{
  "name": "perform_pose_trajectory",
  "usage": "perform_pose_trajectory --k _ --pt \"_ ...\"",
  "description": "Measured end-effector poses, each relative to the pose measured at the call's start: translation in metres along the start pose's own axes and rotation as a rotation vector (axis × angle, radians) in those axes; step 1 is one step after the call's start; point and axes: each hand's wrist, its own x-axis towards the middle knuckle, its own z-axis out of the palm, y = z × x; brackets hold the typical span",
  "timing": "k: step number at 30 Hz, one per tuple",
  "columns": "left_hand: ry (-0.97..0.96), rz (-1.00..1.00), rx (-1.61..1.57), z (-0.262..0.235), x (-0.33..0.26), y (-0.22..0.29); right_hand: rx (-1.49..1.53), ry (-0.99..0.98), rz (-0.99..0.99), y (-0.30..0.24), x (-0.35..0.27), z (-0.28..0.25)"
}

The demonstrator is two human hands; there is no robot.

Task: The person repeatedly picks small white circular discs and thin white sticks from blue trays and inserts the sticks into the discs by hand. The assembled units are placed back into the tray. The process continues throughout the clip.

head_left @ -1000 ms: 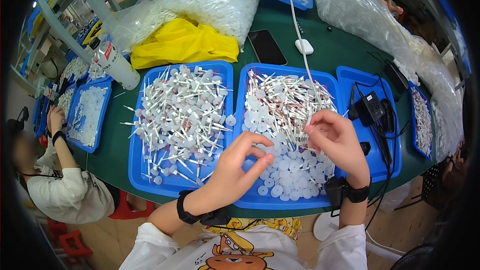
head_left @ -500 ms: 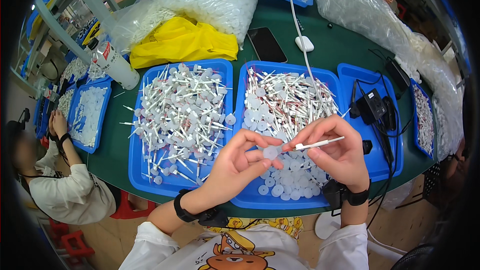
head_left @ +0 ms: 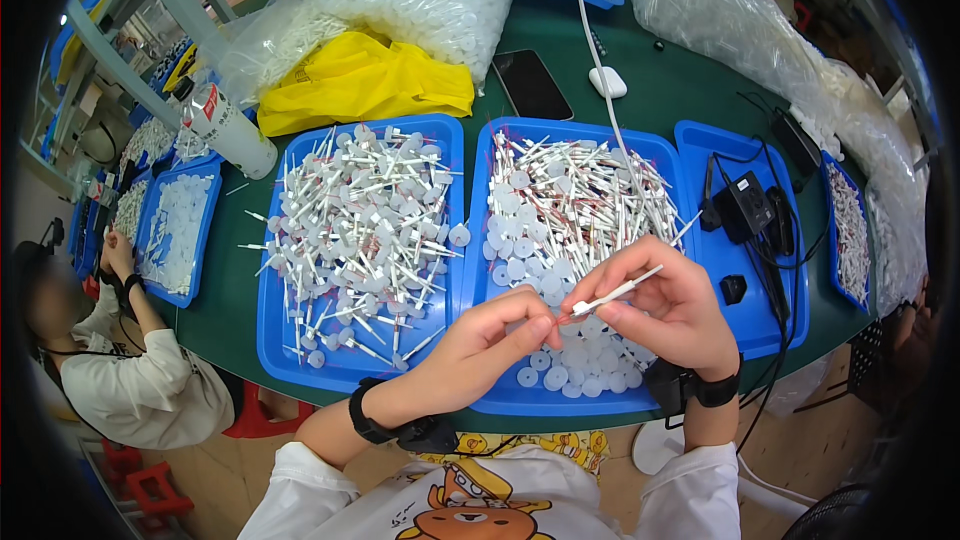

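My right hand (head_left: 672, 315) pinches a slim white stick (head_left: 625, 288) with thin red wires (head_left: 570, 319) at its lower left end. The stick tilts up to the right. My left hand (head_left: 500, 340) is closed, thumb and fingertips pinching at those red wires. Whether a disc is also inside its fingers is hidden. Beneath both hands stands a blue tray (head_left: 480, 180) with white wired sticks and a heap of frosted round discs (head_left: 585, 368). The blue tray to the left (head_left: 268, 330) holds many sticks with discs fitted on them.
A blue tray at right (head_left: 740, 325) carries black adapters (head_left: 745, 210) and cables. Behind are a phone (head_left: 532, 85), a white case (head_left: 607, 82), a yellow bag (head_left: 370, 90), clear plastic bags and a bottle (head_left: 230, 130). A white cable hangs over the middle tray. Another person (head_left: 140, 380) sits at left.
The frosted disc seen in my left fingers is now out of sight. My left fingers have closed in on the red wires, and the stick has tilted more steeply, its tip shifting left.
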Motion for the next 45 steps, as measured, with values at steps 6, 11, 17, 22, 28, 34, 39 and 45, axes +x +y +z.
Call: perform_pose_trajectory --k 6,11,17,22,28,34,39,45 --pt "-0.010 -0.050 0.050 -0.002 0.000 0.004 -0.062 0.005 -0.017 0.001 0.001 -0.002" --pt "0.017 0.044 0.155 0.000 -0.001 -0.002 0.019 0.030 0.037 -0.001 0.002 0.002" --pt "0.005 0.076 0.261 -0.001 -0.001 0.002 -0.015 -0.014 0.099 -0.007 0.002 -0.001" --pt "0.008 0.075 0.279 0.000 -0.002 0.004 -0.014 0.008 0.080 -0.002 0.002 -0.002" --pt "-0.005 0.109 0.316 0.000 -0.002 0.005 -0.072 -0.009 0.006 0.001 0.003 -0.002" --pt "-0.026 0.131 0.344 0.000 -0.001 0.006 -0.120 -0.004 -0.043 0.002 0.003 -0.003" --pt "-0.031 0.132 0.338 0.001 -0.001 0.007 -0.121 0.014 -0.047 0.001 0.005 -0.003" --pt "-0.031 0.136 0.309 0.001 -0.001 0.004 -0.132 0.014 -0.052 0.002 0.004 -0.005"
